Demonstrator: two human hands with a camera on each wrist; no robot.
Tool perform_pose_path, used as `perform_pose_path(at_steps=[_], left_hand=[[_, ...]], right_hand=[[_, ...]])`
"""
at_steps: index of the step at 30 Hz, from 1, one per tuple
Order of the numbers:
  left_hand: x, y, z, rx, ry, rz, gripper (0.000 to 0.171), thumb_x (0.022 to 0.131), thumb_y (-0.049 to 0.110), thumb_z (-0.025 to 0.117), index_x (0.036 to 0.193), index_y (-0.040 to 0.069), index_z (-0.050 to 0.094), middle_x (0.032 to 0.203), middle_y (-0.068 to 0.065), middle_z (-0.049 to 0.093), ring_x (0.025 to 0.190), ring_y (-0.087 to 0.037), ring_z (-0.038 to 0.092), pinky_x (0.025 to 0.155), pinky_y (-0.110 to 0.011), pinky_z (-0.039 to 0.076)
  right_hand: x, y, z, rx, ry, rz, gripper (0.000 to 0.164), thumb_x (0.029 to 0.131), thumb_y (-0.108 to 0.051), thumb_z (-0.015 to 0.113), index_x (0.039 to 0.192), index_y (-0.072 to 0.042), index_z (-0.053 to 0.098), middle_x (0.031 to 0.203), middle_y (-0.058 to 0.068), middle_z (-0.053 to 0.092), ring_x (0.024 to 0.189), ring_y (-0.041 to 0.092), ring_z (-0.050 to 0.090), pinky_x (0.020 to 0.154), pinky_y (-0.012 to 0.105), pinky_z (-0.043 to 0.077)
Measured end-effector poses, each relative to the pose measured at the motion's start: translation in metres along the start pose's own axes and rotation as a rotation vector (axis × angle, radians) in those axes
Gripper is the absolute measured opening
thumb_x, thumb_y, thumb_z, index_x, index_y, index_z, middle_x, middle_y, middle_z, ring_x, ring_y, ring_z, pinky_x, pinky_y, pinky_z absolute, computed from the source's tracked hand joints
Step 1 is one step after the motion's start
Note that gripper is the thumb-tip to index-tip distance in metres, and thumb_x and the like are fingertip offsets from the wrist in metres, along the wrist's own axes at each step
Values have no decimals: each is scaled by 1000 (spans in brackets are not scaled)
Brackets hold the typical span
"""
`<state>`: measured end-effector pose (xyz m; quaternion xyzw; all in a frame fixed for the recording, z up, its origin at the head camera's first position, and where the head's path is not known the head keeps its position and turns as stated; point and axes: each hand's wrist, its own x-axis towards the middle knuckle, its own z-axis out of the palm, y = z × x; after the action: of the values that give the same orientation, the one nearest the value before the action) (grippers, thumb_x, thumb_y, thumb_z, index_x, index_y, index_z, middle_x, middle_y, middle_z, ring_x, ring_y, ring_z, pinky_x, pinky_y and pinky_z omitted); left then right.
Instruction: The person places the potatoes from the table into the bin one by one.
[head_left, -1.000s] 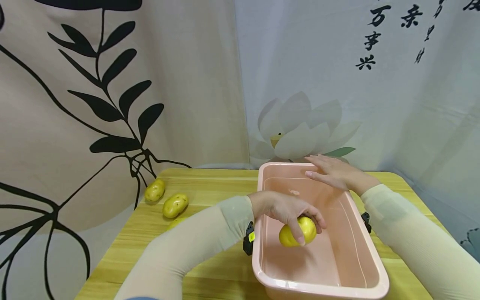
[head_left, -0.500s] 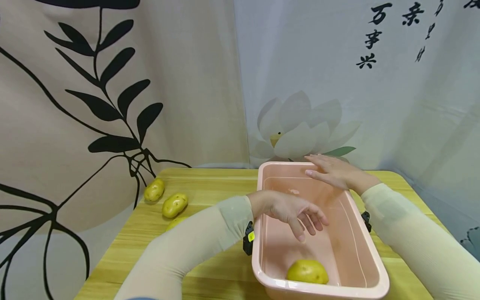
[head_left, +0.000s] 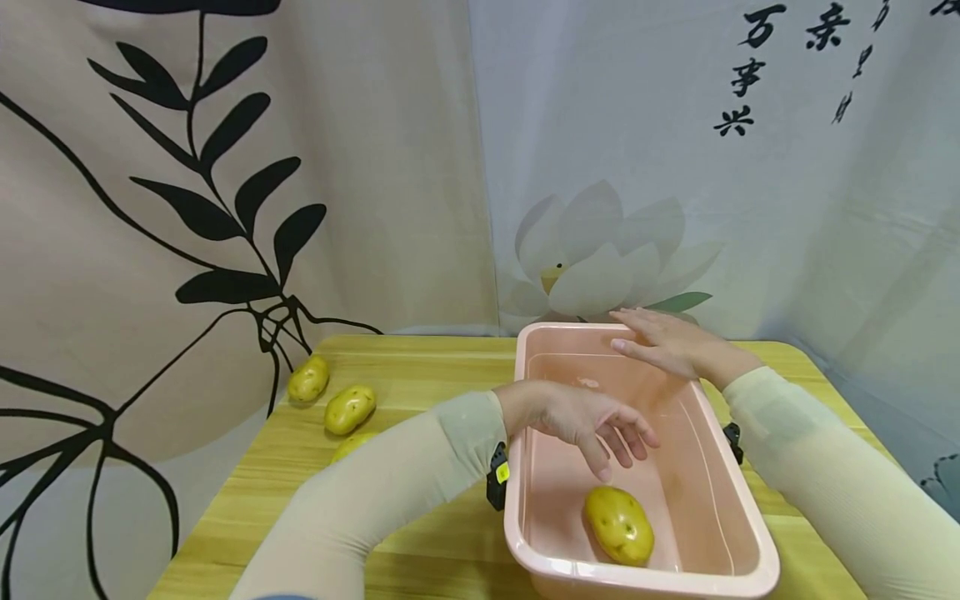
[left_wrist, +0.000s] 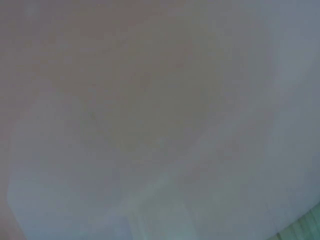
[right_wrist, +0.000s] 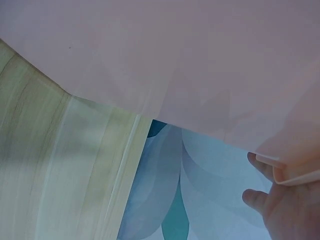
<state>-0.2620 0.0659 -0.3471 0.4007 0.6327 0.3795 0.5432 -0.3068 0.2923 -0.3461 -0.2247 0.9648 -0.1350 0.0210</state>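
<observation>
A yellow potato (head_left: 619, 525) lies on the floor of a pink plastic basin (head_left: 637, 568), toward the near end. Above it, the left hand (head_left: 588, 425) hangs inside the basin with loosely bent fingers and nothing in them; its wrist crosses the left rim. The right hand (head_left: 667, 340) rests at the far right corner, its fingers stretched along the rim. In the right wrist view, fingertips of the right hand (right_wrist: 287, 207) show at the basin's outer edge. The left wrist view is a dim blur of the basin wall (left_wrist: 160, 125), with no hand in sight.
Two potatoes, one farther (head_left: 309, 380) and one closer (head_left: 350, 410), lie on the wooden table (head_left: 442, 367) at the left. A third potato (head_left: 351, 445) is partly hidden by the left sleeve. A printed curtain (head_left: 390, 167) hangs behind the table.
The left hand has let go of the potato, which dropped into the basin and rolled and turned on its floor. The left fingers have loosened; the right hand stays in place.
</observation>
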Motion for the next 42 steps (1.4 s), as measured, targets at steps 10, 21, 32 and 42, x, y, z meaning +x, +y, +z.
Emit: perform_pose_path(at_steps=[10, 21, 32, 42], left_hand=[[-1, 0, 0, -4, -3, 10, 69, 78, -17, 67, 140, -1, 39, 116, -2, 56, 112, -18, 57, 89, -31, 52], [-5, 2, -1, -22, -20, 47, 69, 79, -18, 63, 141, -1, 38, 121, 0, 55, 111, -12, 56, 91, -31, 50], [-8, 5, 1, -14, 3, 147, 70, 83, -17, 60, 146, 3, 35, 131, -10, 54, 112, -14, 56, 93, -31, 49], [-9, 7, 2, -3, 26, 170, 71, 84, -16, 59, 148, 4, 33, 130, -8, 54, 112, -13, 56, 94, -30, 49]], right_hand=[[0, -1, 0, 15, -1, 3, 73, 97, -60, 36, 152, -13, 28, 156, 16, 23, 143, 40, 16, 111, 60, 15], [0, 0, 1, 7, 2, 9, 74, 97, -62, 35, 152, -14, 28, 156, 15, 23, 143, 39, 17, 111, 60, 16], [-2, -4, 0, -6, -19, 34, 78, 94, -67, 35, 153, -17, 27, 157, 16, 22, 142, 41, 18, 108, 64, 18], [-1, -2, -2, -22, -11, 21, 77, 94, -66, 35, 153, -17, 26, 157, 15, 21, 143, 39, 18, 109, 62, 18]])
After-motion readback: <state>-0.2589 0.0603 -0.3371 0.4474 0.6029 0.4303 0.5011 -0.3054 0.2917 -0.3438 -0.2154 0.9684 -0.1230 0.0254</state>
